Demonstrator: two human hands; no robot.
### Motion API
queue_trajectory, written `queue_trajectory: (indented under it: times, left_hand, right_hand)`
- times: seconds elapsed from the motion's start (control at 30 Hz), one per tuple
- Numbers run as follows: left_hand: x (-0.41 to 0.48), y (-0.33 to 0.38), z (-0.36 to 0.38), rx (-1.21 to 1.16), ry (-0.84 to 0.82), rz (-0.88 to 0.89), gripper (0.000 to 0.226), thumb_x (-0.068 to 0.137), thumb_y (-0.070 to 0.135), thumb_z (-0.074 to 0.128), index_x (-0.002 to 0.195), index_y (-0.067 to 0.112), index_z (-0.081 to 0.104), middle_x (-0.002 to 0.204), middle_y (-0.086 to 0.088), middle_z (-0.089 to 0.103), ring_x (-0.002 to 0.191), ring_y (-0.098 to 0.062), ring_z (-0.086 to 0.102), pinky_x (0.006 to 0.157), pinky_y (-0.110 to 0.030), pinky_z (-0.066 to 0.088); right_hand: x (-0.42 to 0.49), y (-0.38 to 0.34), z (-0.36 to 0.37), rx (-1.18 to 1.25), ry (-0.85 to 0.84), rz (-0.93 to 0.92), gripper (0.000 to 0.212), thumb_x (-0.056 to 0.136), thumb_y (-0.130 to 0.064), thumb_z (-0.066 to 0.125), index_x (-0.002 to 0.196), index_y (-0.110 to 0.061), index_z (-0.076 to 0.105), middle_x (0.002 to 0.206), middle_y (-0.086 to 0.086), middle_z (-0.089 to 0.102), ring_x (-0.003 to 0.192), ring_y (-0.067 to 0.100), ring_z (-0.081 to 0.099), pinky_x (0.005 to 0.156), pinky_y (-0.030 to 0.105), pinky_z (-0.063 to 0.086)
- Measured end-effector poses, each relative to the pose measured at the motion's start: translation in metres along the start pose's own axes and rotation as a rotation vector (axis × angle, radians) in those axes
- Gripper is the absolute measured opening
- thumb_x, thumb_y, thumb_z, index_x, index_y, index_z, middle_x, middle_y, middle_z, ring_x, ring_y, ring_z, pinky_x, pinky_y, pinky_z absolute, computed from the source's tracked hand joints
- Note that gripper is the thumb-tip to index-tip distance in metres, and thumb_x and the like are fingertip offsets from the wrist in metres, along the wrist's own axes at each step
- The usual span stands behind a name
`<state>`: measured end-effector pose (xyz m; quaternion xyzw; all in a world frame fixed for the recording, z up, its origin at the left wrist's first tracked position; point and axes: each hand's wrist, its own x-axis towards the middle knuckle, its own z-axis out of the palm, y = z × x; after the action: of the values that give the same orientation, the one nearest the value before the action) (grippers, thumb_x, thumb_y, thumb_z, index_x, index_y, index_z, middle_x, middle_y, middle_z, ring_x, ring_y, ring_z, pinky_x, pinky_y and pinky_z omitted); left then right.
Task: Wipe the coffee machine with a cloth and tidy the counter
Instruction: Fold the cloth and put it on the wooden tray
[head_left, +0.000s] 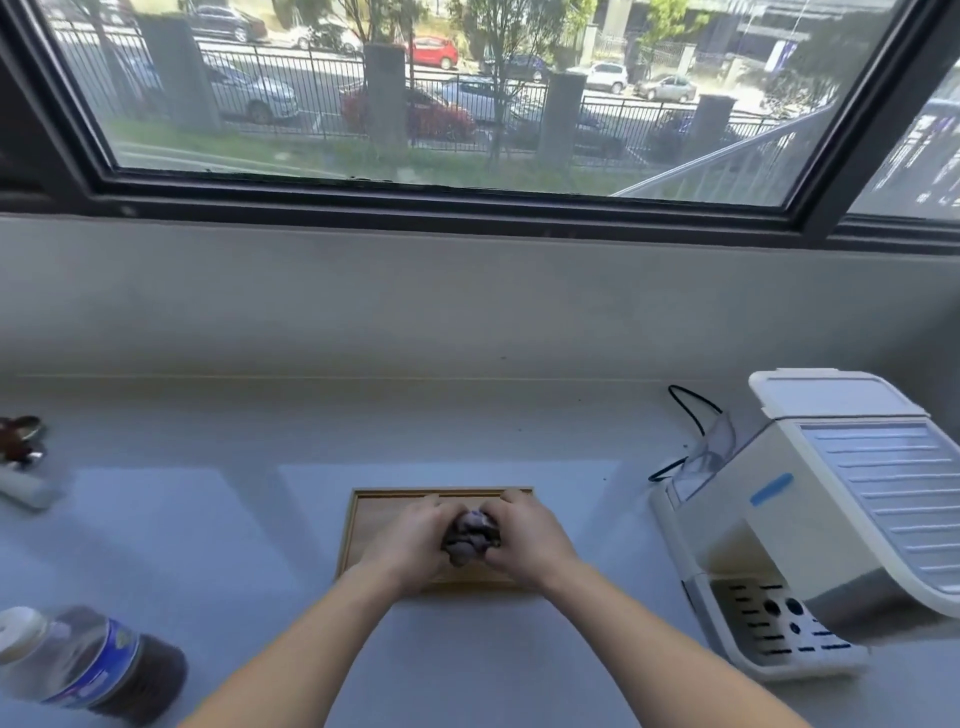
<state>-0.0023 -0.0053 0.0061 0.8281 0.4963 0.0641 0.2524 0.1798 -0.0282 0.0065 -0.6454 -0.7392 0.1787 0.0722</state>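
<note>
A dark, bunched-up cloth (471, 535) is squeezed between both of my hands above a shallow wooden tray (363, 514) at the middle of the counter. My left hand (410, 543) grips its left side and my right hand (530, 540) grips its right side. Most of the cloth is hidden by my fingers. The white coffee machine (810, 519) stands on the right of the counter, its drip tray (774, 634) facing me. It is about a hand's width to the right of my right hand.
A plastic bottle (88, 665) with a blue label and dark liquid lies at the front left. Small dark items (21, 439) and a white object (26, 488) sit at the far left. A black cable (691, 410) runs behind the machine. A window wall rises behind the counter.
</note>
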Motion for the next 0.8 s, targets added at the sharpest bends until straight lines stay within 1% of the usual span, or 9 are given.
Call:
queue_trajectory:
  times: [0.13,0.27,0.3,0.37,0.43,0.5,0.7,0.8]
  left_hand:
    - [0.018,-0.013,0.003,-0.001,0.018,-0.028,0.039,0.080,0.035,0.066,0.118,0.031,0.058,0.112,0.000,0.060,0.104,-0.022,0.057,0.086,-0.040,0.050]
    - [0.026,-0.026,0.012,0.035,0.002,-0.082,0.042,0.081,0.025,0.061,0.122,0.032,0.053,0.114,0.001,0.057,0.106,-0.022,0.056,0.085,-0.041,0.050]
    - [0.026,-0.028,0.015,0.043,-0.014,-0.094,0.043,0.081,0.024,0.060,0.122,0.032,0.052,0.114,0.001,0.056,0.106,-0.023,0.056,0.084,-0.042,0.050]
    - [0.025,-0.031,0.021,0.070,-0.042,-0.104,0.039,0.083,0.026,0.059,0.121,0.031,0.051,0.114,0.000,0.057,0.106,-0.025,0.057,0.078,-0.040,0.050]
    - [0.024,-0.029,0.026,0.132,-0.045,-0.094,0.037,0.085,0.031,0.058,0.122,0.027,0.049,0.116,0.000,0.059,0.106,-0.027,0.058,0.071,-0.036,0.044]
    - [0.024,-0.026,0.030,0.168,-0.037,-0.099,0.038,0.087,0.033,0.057,0.123,0.024,0.049,0.117,-0.002,0.059,0.105,-0.028,0.058,0.068,-0.036,0.041]
    - [0.024,-0.021,0.033,0.170,-0.056,-0.140,0.039,0.086,0.024,0.057,0.124,0.022,0.049,0.121,-0.005,0.055,0.108,-0.030,0.056,0.076,-0.042,0.050]
    - [0.023,-0.020,0.033,0.185,-0.064,-0.146,0.040,0.085,0.023,0.057,0.124,0.022,0.049,0.121,-0.004,0.055,0.107,-0.029,0.056,0.076,-0.042,0.049]
  right_hand:
    - [0.022,0.002,0.005,0.023,-0.012,0.017,0.027,0.079,-0.028,0.067,0.104,-0.017,0.064,0.108,0.008,0.055,0.100,0.029,0.056,0.076,0.033,0.042]
    - [0.034,0.006,0.018,0.038,-0.011,0.012,0.028,0.079,-0.024,0.065,0.107,-0.018,0.064,0.109,0.006,0.055,0.104,0.028,0.055,0.076,0.030,0.037]
    - [0.035,0.006,0.022,0.036,-0.018,0.009,0.027,0.080,-0.025,0.065,0.105,-0.018,0.064,0.109,0.006,0.054,0.104,0.028,0.054,0.076,0.030,0.037]
    - [0.036,0.006,0.029,0.021,-0.043,0.004,0.027,0.080,-0.027,0.064,0.105,-0.018,0.063,0.111,0.007,0.054,0.105,0.030,0.055,0.079,0.032,0.040]
    - [0.035,0.007,0.035,0.006,-0.076,0.019,0.030,0.081,-0.024,0.063,0.111,-0.019,0.061,0.116,0.007,0.053,0.103,0.033,0.056,0.081,0.036,0.043]
    - [0.034,0.007,0.037,-0.001,-0.092,0.032,0.034,0.081,-0.022,0.061,0.115,-0.020,0.059,0.119,0.007,0.051,0.102,0.035,0.056,0.082,0.038,0.045]
    - [0.035,0.008,0.037,0.001,-0.098,0.025,0.036,0.083,-0.022,0.061,0.118,-0.018,0.059,0.121,0.008,0.051,0.105,0.035,0.055,0.085,0.038,0.046]
    - [0.033,0.005,0.033,-0.007,-0.126,0.043,0.036,0.083,-0.020,0.060,0.118,-0.017,0.059,0.123,0.009,0.050,0.108,0.035,0.054,0.088,0.038,0.046]
